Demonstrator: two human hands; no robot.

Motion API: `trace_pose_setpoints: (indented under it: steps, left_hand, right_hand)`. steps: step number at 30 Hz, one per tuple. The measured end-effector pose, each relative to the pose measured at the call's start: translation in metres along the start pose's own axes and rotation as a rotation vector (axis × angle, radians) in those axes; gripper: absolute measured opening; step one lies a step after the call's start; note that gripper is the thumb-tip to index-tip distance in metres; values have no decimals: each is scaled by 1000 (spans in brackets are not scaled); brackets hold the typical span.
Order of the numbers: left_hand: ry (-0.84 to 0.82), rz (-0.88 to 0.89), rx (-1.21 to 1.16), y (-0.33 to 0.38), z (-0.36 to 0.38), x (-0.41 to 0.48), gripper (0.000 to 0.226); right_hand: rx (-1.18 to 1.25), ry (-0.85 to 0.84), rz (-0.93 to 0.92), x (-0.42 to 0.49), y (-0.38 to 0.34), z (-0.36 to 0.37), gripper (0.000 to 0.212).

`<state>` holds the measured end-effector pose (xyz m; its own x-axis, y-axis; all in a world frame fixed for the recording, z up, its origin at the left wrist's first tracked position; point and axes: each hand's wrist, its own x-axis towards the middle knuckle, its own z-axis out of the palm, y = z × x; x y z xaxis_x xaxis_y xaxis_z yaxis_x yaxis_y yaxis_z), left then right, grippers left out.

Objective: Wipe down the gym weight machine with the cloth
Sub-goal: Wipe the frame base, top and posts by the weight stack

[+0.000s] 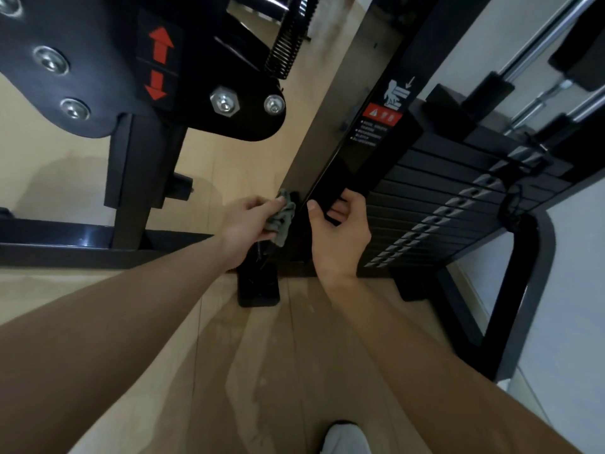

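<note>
I look down the black upright post (370,132) of the weight machine, which carries a red and white warning label. My left hand (244,224) grips a crumpled grey-green cloth (282,217) and holds it against the lower left side of the post, near its base. My right hand (337,234) grasps the post's lower right edge, thumb on the front face and fingers curled behind it. The black weight stack (442,198) sits just right of the post.
A black pivot plate (98,70) with bolts and red arrows hangs at upper left, a coil spring (289,37) beside it. The machine's base bar (82,244) and foot (258,286) lie on the wooden floor. Chrome guide rods (537,50) rise at right. A white shoe (347,437) shows below.
</note>
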<state>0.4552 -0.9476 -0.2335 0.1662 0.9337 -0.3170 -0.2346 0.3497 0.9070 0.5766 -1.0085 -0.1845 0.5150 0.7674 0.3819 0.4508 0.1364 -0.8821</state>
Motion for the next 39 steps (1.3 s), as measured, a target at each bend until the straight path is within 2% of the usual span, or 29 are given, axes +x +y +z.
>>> trace_pose_setpoints:
  steps: [4,8,10,12,13,15,17,19,21,24,28,30,32,34,36,37,38,39]
  left_hand:
    - [-97,117,-81,8,-1,-8,25]
    - [-67,-2,38,-5,-8,-9,21]
    - [-69,-108,154,-16,-14,-10,20]
    - [-130,-194,381,-28,-22,-13,16]
    - [-178,-221,481,-32,-26,-16,12]
    - [-213,-241,542,-38,-32,-21,10]
    - [-185,-237,496,-40,-41,-23,14]
    - [-206,-225,449,-39,-54,-27,18]
    - [-235,-236,406,-39,-67,-32,19]
    - [-227,-287,342,-39,-86,-40,21]
    - [-187,-326,369,-39,-120,-52,27]
    - [-22,-262,413,-39,-140,-57,20]
    - [222,-157,459,-37,-158,-62,11]
    - [451,-51,519,-34,-174,-66,14]
    - [575,50,519,-26,-185,-69,23]
    - [593,89,495,-21,-189,-69,27]
    - [578,122,467,-16,-192,-68,32]
    - [532,149,445,-12,-193,-66,38]
  right_hand:
    - [22,2,-5,-2,1,1,38]
    - [52,3,27,-4,8,2,43]
    - [40,-5,45,-8,13,5,53]
    - [-10,-22,22,-17,20,6,65]
    - [-55,-32,-5,-24,25,6,65]
    - [-158,-75,-27,-42,42,5,50]
    - [-290,-234,24,-62,62,4,36]
    - [-295,-479,148,-77,80,6,40]
    - [-166,-638,286,-85,88,12,43]
    - [25,-720,429,-90,84,27,30]
    - [49,-677,673,-95,75,55,20]
    - [123,-512,860,-100,81,67,17]
    - [274,-288,1063,-102,84,74,16]
    - [433,-109,1213,-100,89,78,14]
    - [414,-21,1236,-96,93,81,8]
    - [492,0,1262,-93,91,85,12]
    - [548,-86,1291,-91,96,94,32]
    - [462,-177,1265,-90,109,102,55]
